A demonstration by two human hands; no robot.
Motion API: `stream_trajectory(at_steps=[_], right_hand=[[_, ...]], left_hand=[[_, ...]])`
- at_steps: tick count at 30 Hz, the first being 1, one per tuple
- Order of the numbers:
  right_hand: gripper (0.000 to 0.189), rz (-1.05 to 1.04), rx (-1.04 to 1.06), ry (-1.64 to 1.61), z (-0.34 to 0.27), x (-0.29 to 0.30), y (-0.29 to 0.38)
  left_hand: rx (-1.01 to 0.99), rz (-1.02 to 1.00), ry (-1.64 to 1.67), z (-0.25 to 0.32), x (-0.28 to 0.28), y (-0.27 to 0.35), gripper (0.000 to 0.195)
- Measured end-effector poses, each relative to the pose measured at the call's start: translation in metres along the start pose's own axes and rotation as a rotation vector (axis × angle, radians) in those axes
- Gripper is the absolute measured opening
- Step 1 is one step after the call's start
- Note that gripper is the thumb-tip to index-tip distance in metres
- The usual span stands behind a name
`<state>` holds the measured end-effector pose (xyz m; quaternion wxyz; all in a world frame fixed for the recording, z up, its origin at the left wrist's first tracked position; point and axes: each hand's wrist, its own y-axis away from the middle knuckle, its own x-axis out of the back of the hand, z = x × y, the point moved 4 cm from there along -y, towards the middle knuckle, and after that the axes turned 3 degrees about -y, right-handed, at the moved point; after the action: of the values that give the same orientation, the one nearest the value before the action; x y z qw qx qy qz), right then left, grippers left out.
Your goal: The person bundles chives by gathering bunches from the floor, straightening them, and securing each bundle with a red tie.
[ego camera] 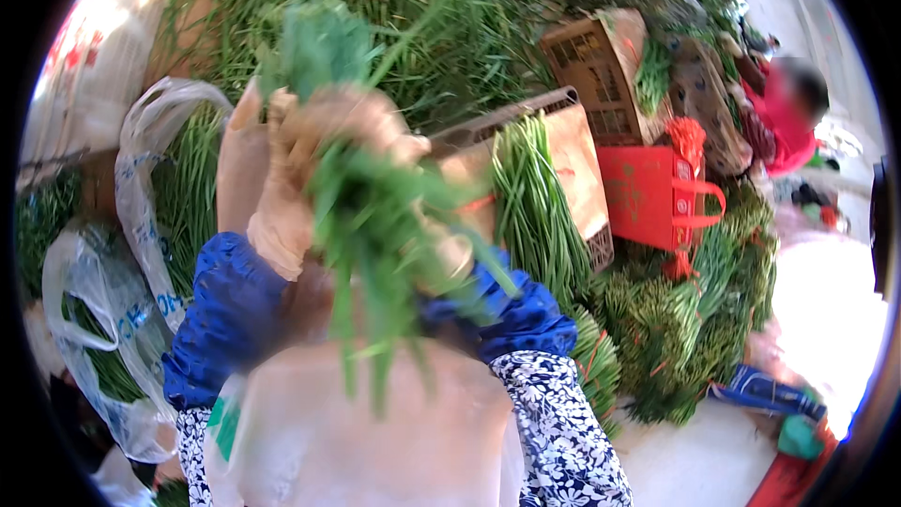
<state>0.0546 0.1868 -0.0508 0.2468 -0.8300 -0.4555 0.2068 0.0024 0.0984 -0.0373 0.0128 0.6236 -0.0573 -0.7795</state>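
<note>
A blurred bunch of long green leafy stalks hangs in front of me, its leaves trailing over my pale apron. My left hand, in a light tan glove, is closed around the upper part of the bunch. My right hand is beside the lower leaves and partly hidden by them; its fingers cannot be made out. More green stalks stick up above the hands. To the right, a bundle of long green stalks lies over a cardboard-lined plastic crate.
A large heap of green stalks spreads ahead. Plastic bags of greens stand left. At right are a red bag, another crate, tied bundles and a person in a red top.
</note>
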Motion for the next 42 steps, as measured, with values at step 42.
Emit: stream_trajectory(at_steps=[42], right_hand=[[0.018, 0.902, -0.569, 0.600, -0.118, 0.121, 0.132]], left_hand=[[0.386, 0.631, -0.825, 0.057, 0.030, 0.109, 0.025]])
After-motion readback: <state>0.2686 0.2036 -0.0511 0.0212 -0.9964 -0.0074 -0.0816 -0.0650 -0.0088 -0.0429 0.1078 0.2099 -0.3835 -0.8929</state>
